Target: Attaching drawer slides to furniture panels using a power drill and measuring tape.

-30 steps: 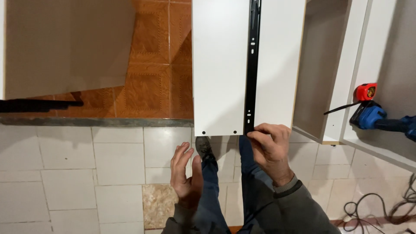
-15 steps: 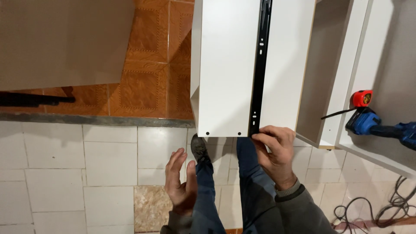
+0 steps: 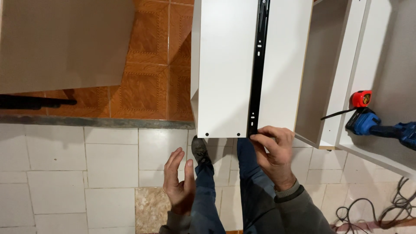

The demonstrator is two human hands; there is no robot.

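Head view: a hand pinches the rail on a white board.

The right hand (image 3: 274,149) has its fingers (image 3: 263,136) closed on the bottom end of the black rail (image 3: 258,69), which runs down the white board (image 3: 225,65) standing over the floor (image 3: 56,173). The left hand (image 3: 178,181) is open and holds nothing. With only one hand on it, the board could tip and fall near the shoe (image 3: 200,150).

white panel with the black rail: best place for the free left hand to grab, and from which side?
Probably the white panel's left long edge, coming from the left. That edge is exposed and overhangs the floor, while the black drawer rail runs down the face. The right hand already pinches the rail's near end; the left hand hangs open.
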